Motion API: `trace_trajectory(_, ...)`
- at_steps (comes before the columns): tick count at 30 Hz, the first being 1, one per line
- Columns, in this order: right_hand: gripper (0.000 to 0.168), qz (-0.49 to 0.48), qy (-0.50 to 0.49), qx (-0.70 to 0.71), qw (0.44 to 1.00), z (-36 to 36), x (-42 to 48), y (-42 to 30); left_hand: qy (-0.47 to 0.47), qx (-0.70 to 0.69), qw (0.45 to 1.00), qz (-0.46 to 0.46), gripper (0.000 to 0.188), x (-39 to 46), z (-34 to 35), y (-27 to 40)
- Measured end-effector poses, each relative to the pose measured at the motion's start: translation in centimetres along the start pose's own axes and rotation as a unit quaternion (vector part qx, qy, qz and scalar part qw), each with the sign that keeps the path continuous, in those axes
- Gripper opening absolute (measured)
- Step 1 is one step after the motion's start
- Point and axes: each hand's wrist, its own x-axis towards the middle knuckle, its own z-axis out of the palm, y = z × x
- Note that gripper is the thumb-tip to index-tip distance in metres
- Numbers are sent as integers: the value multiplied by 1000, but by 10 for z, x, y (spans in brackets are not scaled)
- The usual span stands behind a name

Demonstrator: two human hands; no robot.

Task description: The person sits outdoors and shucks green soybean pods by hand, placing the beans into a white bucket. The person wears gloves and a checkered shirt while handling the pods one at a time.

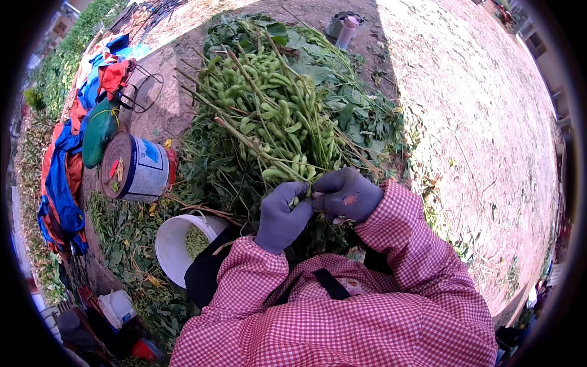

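Observation:
My left hand [285,214], in a grey-purple work glove, pinches a green soybean pod [308,191] between thumb and fingers. My right hand [347,195], gloved alike with a worn hole on its back, closes on the same pod from the other side; the fingertips meet and partly hide it. Just beyond both hands lies a heap of cut soybean stalks [275,103], thick with plump green pods. Tilted by my left forearm, a white plastic bucket [168,245] holds shelled green beans [197,241].
A large labelled tin [149,167] stands at the left, with scraps on its top. Behind it lie a green gourd-shaped object [100,130] and a blue and orange tarpaulin [69,183]. A pink bottle [347,33] is at the far side. Stripped leaves [121,247] cover the ground.

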Motion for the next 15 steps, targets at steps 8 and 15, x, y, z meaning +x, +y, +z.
trace_trajectory(8, 27, 19, -24, -17, 999, -2, 2, 0, -33, -494, 822, -282, 13, 9, -6, 10)
trace_trajectory(15, 28, 13, -32, -15, 999, -2, -1, -3, -65, -449, 832, -320, 10, 14, -13, 16)
